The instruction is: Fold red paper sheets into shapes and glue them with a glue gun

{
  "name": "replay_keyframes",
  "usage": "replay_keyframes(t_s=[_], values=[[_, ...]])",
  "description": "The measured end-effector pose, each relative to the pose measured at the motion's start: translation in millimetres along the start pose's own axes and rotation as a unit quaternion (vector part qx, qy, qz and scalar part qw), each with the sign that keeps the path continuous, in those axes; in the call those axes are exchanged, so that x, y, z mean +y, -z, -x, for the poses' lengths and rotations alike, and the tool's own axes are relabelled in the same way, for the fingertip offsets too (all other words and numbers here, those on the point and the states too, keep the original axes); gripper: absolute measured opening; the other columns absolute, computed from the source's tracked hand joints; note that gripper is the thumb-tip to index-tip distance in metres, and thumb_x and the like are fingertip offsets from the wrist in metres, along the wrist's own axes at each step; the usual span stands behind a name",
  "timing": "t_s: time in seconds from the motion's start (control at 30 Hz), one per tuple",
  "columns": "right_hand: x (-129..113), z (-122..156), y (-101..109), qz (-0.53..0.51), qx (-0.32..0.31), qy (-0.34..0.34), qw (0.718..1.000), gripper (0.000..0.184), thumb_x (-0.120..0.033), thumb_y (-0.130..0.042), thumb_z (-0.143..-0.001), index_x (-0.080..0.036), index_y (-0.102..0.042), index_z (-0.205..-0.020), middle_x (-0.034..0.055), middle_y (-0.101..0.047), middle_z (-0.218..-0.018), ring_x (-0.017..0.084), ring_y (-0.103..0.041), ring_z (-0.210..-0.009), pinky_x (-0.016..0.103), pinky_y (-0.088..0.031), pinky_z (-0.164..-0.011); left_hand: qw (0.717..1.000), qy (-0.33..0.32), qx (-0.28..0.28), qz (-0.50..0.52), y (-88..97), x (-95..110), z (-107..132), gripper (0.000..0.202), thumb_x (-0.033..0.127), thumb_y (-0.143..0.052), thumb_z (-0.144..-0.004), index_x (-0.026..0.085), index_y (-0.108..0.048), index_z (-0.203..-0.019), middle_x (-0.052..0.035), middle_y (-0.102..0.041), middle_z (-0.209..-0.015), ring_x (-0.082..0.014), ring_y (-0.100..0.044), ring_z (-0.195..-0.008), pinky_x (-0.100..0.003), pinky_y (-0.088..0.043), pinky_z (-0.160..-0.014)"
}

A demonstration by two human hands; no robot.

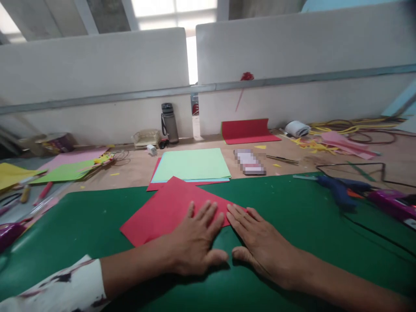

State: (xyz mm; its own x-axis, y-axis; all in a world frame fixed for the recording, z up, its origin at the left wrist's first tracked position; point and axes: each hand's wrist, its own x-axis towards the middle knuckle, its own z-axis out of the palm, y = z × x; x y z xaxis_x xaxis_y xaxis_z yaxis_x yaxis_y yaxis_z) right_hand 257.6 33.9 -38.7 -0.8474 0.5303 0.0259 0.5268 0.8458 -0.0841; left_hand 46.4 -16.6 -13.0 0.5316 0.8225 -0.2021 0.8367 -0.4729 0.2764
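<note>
A red paper sheet [159, 208] lies at an angle on the green mat [97, 216], its near edge looking folded. My left hand [198, 238] rests on it with fingers spread and palm down, holding nothing. On the sheet's right end lie the fingertips of my right hand [260, 242], flat and stretched out, thumb apart. Both hands partly cover the paper, so its near right edge is hidden. Just beyond it, a stack of pale green sheets [191, 164] sits over blue and red ones.
Right of the mat's middle lies a blue glue gun [338, 190] with its cord. Behind are a phone [249, 162], tweezers [282, 159], a folded red sheet [248, 131] and a grey bottle [169, 123]. Green paper [65, 171] and tools lie at left; pink scraps [347, 144] at right.
</note>
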Motion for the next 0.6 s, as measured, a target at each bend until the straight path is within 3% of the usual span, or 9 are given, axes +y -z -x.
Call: replay_keyframes(t_s=[0.1, 0.2, 0.43, 0.6], values=[[6, 1, -10, 0.037, 0.042, 0.027, 0.998, 0.066, -0.047, -0.05, -0.086, -0.008, -0.04, -0.139, 0.0208, -0.036, -0.143, 0.035, -0.037, -0.131, 0.057, -0.036, -0.101, 0.998, -0.031, 0.014, 0.052, -0.7, 20, 2, 0.098, 0.076, -0.021, -0.082, 0.005, 0.0, -0.147, -0.0199, 0.002, -0.152, -0.0323, 0.008, -0.14, -0.059, -0.003, -0.109], [14, 0, -22, 0.07, 0.096, 0.043, 0.992, 0.064, -0.05, -0.046, -0.087, -0.011, -0.043, -0.137, 0.0179, -0.039, -0.142, 0.034, -0.039, -0.13, 0.056, -0.037, -0.099, 0.997, -0.017, 0.033, 0.069, -2.1, 23, 16, 0.097, 0.075, -0.018, -0.083, 0.003, -0.005, -0.146, -0.0204, 0.002, -0.152, -0.0298, 0.009, -0.14, -0.054, -0.002, -0.111], [21, 2, -32, 0.08, 0.13, 0.046, 0.987, 0.065, -0.053, -0.044, -0.087, -0.018, -0.037, -0.142, 0.0134, -0.038, -0.144, 0.033, -0.04, -0.13, 0.055, -0.037, -0.099, 0.991, 0.123, 0.05, -0.015, -30.3, -3, 96, 0.098, 0.074, -0.026, -0.084, 0.003, 0.0, -0.147, -0.0215, 0.01, -0.15, -0.0358, 0.009, -0.138, -0.054, -0.01, -0.112], [19, 1, -27, 0.079, 0.114, 0.042, 0.989, 0.065, -0.053, -0.043, -0.088, -0.018, -0.036, -0.142, 0.0133, -0.036, -0.145, 0.033, -0.039, -0.13, 0.056, -0.037, -0.1, 0.974, 0.163, 0.113, -0.107, -55.0, -14, 145, 0.097, 0.072, -0.029, -0.084, 0.009, 0.01, -0.147, -0.0211, -0.005, -0.152, -0.0369, -0.009, -0.139, -0.054, -0.023, -0.108]])
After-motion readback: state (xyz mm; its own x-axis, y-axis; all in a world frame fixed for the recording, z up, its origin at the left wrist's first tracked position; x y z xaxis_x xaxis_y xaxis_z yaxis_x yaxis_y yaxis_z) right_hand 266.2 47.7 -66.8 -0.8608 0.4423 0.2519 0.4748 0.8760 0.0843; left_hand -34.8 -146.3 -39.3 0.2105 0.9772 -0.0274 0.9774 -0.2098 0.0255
